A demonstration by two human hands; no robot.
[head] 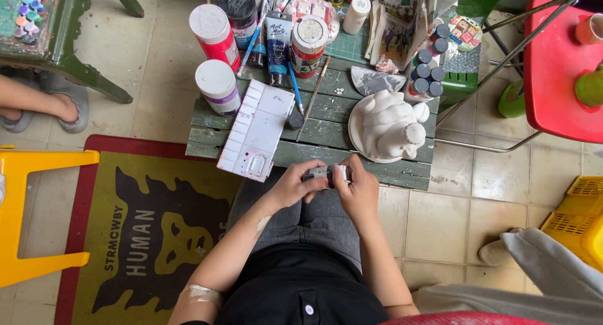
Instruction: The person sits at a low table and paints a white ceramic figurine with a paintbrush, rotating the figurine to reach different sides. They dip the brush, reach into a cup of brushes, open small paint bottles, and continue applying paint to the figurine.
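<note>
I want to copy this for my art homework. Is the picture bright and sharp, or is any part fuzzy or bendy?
In the head view the light is soft and even, with faint shadows under the green table; the white figurine looks pale but keeps its shape; the left hand and right hand on the small tube are slightly soft; edges near the corners bend a little.

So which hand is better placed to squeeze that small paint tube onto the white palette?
Probably the left hand. It grips the dark body of the small paint tube and sits nearer the white palette, at the table's left front. The right hand is at the tube's pale cap end, farther away.
</note>
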